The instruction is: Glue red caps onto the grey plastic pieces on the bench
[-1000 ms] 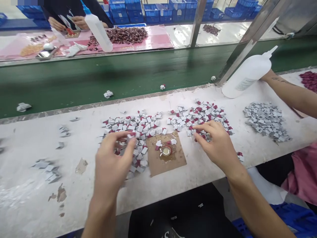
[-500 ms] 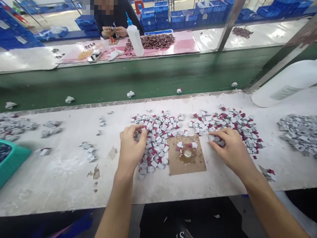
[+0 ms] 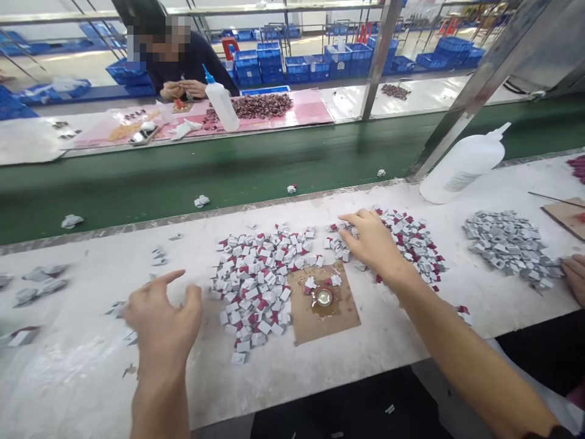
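Note:
My left hand [image 3: 164, 314] hovers over the white table [image 3: 219, 390] with thumb and forefinger spread, nothing visible between them. To its right lies a heap of small grey-white and dark red pieces [image 3: 256, 283]. My right hand [image 3: 372, 244] is at the left side of a second heap of similar pieces [image 3: 414, 241], fingers apart, partly covering it. Between the heaps lies a square of brown cardboard [image 3: 306, 332]. On it sits a small round dish like a bottle cap [image 3: 324, 297], in a wet patch, with a few pieces beside it.
A white squeeze bottle [image 3: 461, 167] leans near a metal post at the right. Grey pieces [image 3: 507, 247] are heaped there, near another person's hand [image 3: 574, 277]. Beyond the green strip [image 3: 256, 171], a person [image 3: 183, 67] works at a table with a bottle [image 3: 222, 107].
My left hand has moved left, off the left heap. My right hand has shifted to the back edge of the right heap. The view has turned right and up.

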Tool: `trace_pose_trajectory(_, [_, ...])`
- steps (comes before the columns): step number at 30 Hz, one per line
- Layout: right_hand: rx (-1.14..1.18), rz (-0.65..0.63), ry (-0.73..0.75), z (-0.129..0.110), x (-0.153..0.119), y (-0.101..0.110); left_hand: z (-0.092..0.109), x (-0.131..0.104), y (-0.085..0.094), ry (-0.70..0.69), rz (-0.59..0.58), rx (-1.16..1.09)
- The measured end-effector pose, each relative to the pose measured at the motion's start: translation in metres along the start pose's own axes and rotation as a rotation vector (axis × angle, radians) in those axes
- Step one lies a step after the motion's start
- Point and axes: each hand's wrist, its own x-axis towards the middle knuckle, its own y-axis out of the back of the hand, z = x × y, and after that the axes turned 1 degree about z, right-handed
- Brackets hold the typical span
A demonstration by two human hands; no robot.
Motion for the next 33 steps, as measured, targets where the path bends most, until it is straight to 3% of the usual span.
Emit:
trace_pose_trajectory(5, [-0.07, -0.141, 0.014, -0.017, 0.035, -0.013, -0.044, -0.003, 0.015, 0.259, 0.06, 0.079])
trace_pose_trajectory(10, [-0.117, -0.221, -0.006, -0.022, 0.048, -0.013, -0.067, -0.009, 0.014, 0.315, 0.126, 0.048])
trace_pose_trajectory(15, [-0.178, -0.288, -0.018, -0.023, 0.053, -0.007, -0.072, -0.004, 0.011, 0.234, 0.026, 0.039])
trace_pose_trajectory(20, [-0.19, -0.272, 0.013, -0.05, 0.088, -0.008, -0.071, -0.004, 0.007, 0.174, 0.082, 0.028])
trace_pose_trajectory(27, [-0.064, -0.312, 0.216, -0.131, 0.167, -0.071, -0.069, -0.009, 0.007, 0.183, 0.085, 0.026])
trace_pose_trajectory(30, [-0.019, -0.343, 0.245, -0.144, 0.183, -0.091, -0.066, -0.012, 0.008, 0.187, 0.06, 0.025])
trace_pose_trajectory(33, [0.04, -0.348, 0.227, -0.144, 0.185, -0.092, -0.059, -0.015, 0.01, 0.175, 0.022, -0.023])
